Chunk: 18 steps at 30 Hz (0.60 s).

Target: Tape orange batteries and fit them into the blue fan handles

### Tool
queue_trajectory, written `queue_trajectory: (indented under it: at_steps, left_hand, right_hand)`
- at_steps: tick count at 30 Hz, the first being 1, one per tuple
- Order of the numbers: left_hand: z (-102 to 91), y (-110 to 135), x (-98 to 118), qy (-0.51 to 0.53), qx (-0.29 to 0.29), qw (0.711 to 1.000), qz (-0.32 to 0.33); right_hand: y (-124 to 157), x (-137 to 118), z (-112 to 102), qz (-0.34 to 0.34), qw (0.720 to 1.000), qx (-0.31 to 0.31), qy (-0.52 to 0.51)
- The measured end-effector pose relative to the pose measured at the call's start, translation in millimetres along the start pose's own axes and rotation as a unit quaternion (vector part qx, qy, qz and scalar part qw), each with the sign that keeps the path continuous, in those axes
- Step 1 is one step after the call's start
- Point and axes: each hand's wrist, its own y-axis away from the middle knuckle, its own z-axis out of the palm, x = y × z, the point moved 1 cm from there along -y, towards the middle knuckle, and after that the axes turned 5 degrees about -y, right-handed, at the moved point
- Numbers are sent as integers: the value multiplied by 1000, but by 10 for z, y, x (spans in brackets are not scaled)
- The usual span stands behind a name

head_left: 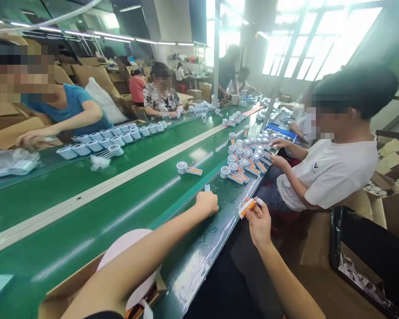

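My right hand (260,223) pinches a small orange-and-white piece (248,207) between thumb and fingers, just past the bench edge. My left hand (206,201) is closed over the dark green bench ledge (216,226). Just beyond its knuckles shows a small pale blue end (207,188); what the fingers hold is mostly hidden. A white unit with a round head and an orange-striped handle (189,168) lies farther up on the green belt. Below my left forearm stands an open cardboard box (58,288) with a white round sheet (139,237) in it.
Many similar white units (242,159) crowd the ledge ahead, where a co-worker in a white shirt (339,177) handles them. Across the green belt (129,212), rows of white cups (103,141) stand by a person in blue (76,106). A black-lined bin (339,239) is at right.
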Motion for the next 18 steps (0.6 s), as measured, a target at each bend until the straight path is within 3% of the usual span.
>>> queue_trajectory:
  at_steps: [3, 5, 12, 15, 18]
  left_hand:
    - [100, 55, -198, -27, -4, 1000, 2]
    - [154, 112, -363, -33, 5, 999, 18]
    - [317, 106, -714, 28, 6, 999, 43]
    - [347, 91, -728, 62, -11, 995, 71]
    - [351, 124, -648, 78, -9, 993, 93]
  right_hand:
    - [-29, -2, -137, -8, 1000, 19, -7]
    - [-68, 28, -110, -3, 1000, 2, -13]
    - [-387, 371, 483, 71, 980, -169, 72]
    - [-500, 528, 643, 69, 966, -207, 140]
    - [-524, 537, 664, 46, 963, -209, 161]
